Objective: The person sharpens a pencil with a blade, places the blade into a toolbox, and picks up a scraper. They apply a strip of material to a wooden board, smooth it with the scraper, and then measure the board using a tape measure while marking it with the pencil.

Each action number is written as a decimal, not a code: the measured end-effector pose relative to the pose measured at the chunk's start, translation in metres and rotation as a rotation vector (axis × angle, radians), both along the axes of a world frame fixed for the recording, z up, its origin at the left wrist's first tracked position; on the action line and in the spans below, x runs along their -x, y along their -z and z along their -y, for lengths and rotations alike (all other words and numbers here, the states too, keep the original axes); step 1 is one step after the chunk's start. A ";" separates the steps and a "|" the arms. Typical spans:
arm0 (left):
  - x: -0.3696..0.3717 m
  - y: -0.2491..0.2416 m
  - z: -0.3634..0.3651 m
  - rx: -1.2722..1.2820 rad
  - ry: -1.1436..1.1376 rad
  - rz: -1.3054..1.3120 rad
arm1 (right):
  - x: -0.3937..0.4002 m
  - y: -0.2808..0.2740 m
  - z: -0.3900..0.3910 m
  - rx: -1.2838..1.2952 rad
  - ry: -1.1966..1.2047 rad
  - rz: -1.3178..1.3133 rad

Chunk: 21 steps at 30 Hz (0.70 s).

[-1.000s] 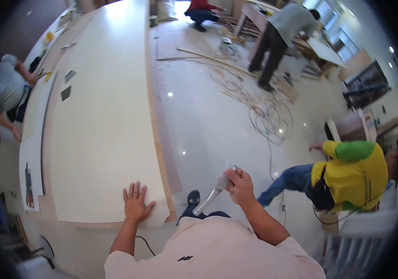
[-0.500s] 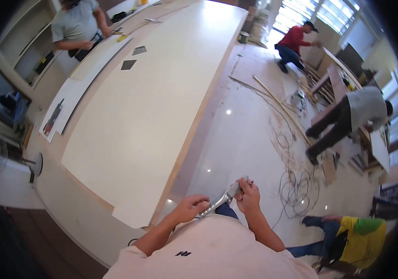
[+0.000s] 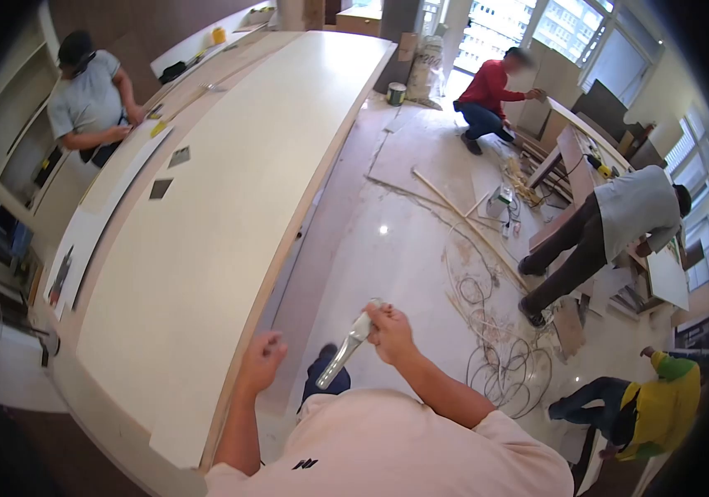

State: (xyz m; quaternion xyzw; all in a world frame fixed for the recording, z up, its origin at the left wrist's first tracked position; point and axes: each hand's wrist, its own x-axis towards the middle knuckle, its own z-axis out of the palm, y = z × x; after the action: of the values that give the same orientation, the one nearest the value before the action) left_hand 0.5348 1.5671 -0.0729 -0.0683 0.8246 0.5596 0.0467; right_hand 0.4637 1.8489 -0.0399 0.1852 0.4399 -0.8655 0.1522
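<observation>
My right hand (image 3: 390, 334) is closed around the upper end of a long silvery tool (image 3: 343, 354). The tool's shiny, narrow body slants down to the left in front of my shirt. Its exact kind is not clear, and my fingers hide part of its top. My left hand (image 3: 262, 362) is beside the right edge of the long, cream-coloured tabletop panel (image 3: 205, 248), apart from the tool. Its fingers are loosely bent, with nothing visible in them.
A person in grey (image 3: 94, 99) stands across the panel. Another in red (image 3: 487, 91) crouches ahead; a bending person (image 3: 632, 211) and one in yellow (image 3: 661, 406) are at right. Tangled cable (image 3: 504, 364) and wooden strips (image 3: 475, 224) lie on the floor. A red-and-black tool (image 3: 60, 277) rests far left.
My left hand has come away from the tool and moved left toward the panel's edge. My right hand still holds the tool, which points more steeply down. The view has shifted.
</observation>
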 end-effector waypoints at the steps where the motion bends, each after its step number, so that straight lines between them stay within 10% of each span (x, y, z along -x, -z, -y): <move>1: 0.013 -0.007 -0.012 -0.062 0.056 -0.002 | 0.019 0.002 0.003 -0.017 -0.057 0.011; 7: 0.128 -0.026 -0.080 -0.021 0.193 -0.019 | 0.168 0.017 0.034 -0.122 -0.165 -0.034; 21: 0.421 0.009 0.034 0.642 -0.493 -0.110 | 0.419 -0.004 0.057 -0.271 -0.358 -0.023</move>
State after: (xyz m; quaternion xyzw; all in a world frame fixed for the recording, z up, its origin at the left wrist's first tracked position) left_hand 0.1136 1.5328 -0.0824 -0.2451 0.9175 0.2712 -0.1568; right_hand 0.0445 1.7923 -0.0360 0.1129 0.5796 -0.7599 0.2720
